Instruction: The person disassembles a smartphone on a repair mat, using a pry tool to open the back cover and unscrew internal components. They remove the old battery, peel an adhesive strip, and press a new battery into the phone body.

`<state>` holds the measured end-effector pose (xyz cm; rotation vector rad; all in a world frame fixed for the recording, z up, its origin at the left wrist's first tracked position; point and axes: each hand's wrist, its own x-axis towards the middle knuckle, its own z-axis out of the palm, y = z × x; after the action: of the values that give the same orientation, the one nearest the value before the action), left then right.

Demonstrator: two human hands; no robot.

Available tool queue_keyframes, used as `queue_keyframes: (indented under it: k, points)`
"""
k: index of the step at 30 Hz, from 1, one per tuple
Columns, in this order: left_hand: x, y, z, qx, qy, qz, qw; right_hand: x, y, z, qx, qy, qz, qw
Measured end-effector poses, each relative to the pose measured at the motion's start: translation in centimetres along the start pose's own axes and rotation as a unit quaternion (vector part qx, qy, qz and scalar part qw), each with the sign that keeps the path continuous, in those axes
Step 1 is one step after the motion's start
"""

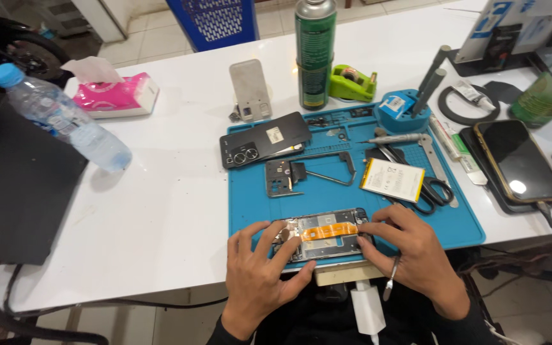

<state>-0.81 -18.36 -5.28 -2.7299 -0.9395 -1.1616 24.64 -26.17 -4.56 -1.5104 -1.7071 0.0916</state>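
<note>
An opened phone frame [324, 234] with an orange flex cable across it lies at the near edge of the blue work mat [257, 198]. My left hand [260, 271] grips its left end, fingers resting on the inner parts. My right hand [416, 252] presses its right end and holds metal tweezers [391, 280] tucked under the palm. The phone's black back cover [264, 138], a metal inner frame piece [305, 174] and a white battery [392, 180] lie farther back on the mat.
Black scissors [434, 193], a blue tool holder [398, 110], a green spray can [315, 54], a green tape dispenser [352, 83], a phone stand [250, 91], a water bottle [59, 117], a pink tissue pack [113, 94], a dark laptop [14, 185] and a black phone [519, 160] surround the mat.
</note>
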Motion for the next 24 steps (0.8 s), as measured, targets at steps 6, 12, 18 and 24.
queue_keyframes:
  k: [6,12,18,24]
  points:
    - [-0.2,-0.2,-0.2,-0.004,0.004,-0.007,1.000,0.3,0.2,0.5,-0.018,-0.005,-0.017,1.000]
    - [0.4,-0.1,-0.3,0.009,-0.014,-0.023,1.000,0.4,0.0,0.2,0.010,-0.009,-0.016,1.000]
    - [0.4,-0.1,-0.4,-0.011,0.002,-0.032,0.999,0.4,-0.1,0.1,0.029,-0.017,-0.027,0.999]
    - [0.7,0.1,-0.4,0.014,-0.006,-0.031,0.999,0.4,-0.1,0.1,0.028,-0.020,-0.027,0.999]
